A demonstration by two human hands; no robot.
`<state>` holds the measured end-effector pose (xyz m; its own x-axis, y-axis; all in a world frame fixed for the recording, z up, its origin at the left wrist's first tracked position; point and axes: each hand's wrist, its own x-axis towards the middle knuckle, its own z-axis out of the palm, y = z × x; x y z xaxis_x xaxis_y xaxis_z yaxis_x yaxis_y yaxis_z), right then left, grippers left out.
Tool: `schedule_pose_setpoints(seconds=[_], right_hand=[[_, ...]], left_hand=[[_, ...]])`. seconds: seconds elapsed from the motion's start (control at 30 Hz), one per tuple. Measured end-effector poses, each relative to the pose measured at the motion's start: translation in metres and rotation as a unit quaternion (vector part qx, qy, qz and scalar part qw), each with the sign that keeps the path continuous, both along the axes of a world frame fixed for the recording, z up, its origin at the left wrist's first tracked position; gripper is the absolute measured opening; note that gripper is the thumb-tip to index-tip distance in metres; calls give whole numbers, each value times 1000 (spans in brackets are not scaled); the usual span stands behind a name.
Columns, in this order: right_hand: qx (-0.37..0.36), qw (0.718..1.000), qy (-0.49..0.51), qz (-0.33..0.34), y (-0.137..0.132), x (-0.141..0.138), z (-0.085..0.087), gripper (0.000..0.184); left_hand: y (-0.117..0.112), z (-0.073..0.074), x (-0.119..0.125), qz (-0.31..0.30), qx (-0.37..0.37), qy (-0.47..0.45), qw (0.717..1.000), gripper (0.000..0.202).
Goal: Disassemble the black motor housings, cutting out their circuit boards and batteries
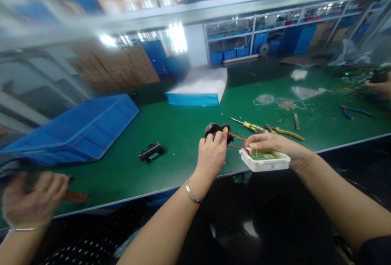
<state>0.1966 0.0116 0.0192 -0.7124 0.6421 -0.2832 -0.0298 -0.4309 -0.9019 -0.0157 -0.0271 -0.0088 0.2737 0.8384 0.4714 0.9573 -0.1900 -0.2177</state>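
The white case, qty 1, sits in our R hand by the desk's front edge, w/ 1 green circuit board inside; R fingers grip it from the far side, tips close to the wires, tho we can't tell if they pinch those too. Left of the case, our L hand has its fingers bunched tight on 1 black part. Red and yellow-orange wires run b/w the two; at least 2, exact no. unclear. To do this well, we'd say: leave slack in the leads, move both hands together, keep the case level, no tugging at the board end. Just beyond the case: 1 screwdriver, 1 yellow-handled pliers and 1 small grey piece. Farther right of it, 1 blue-handled pliers; total pliers = 2. Well left of the case, 1 black unit lies on the desk, then 1 blue bin; beyond and left, 1 blue-and-white box. Co-workers' hands, 2 visible: 1 blurred far left, fingers' grip unclear, 1 partly seen far right.
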Motion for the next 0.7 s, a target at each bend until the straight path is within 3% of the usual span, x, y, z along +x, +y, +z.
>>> schedule_pose_setpoints(seconds=[0.13, 0.27, 0.37, 0.47, 0.53, 0.7], right_hand=[[79, 996, -13, 35, -2, -5, -9, 27], [169, 984, -45, 24, 7, -6, -16, 29], [323, 937, -131, -12, 18, -7, -16, 28], [431, 881, -197, 6, 23, -13, -14, 24], [427, 885, -185, 2, 21, -19, -13, 20], [316, 944, -31, -88, 11, -40, -11, 29]], left_hand=[[-3, -13, 9, -16, -60, -119, 991, 61], [2, -23, 5, -82, -125, -287, 946, 85], [6, -26, 0, -148, -159, -358, 908, 87], [7, -23, -1, -175, -156, -335, 913, 84], [5, -18, -1, -169, -135, -283, 934, 82], [0, -6, 0, -139, -92, -167, 972, 76]])
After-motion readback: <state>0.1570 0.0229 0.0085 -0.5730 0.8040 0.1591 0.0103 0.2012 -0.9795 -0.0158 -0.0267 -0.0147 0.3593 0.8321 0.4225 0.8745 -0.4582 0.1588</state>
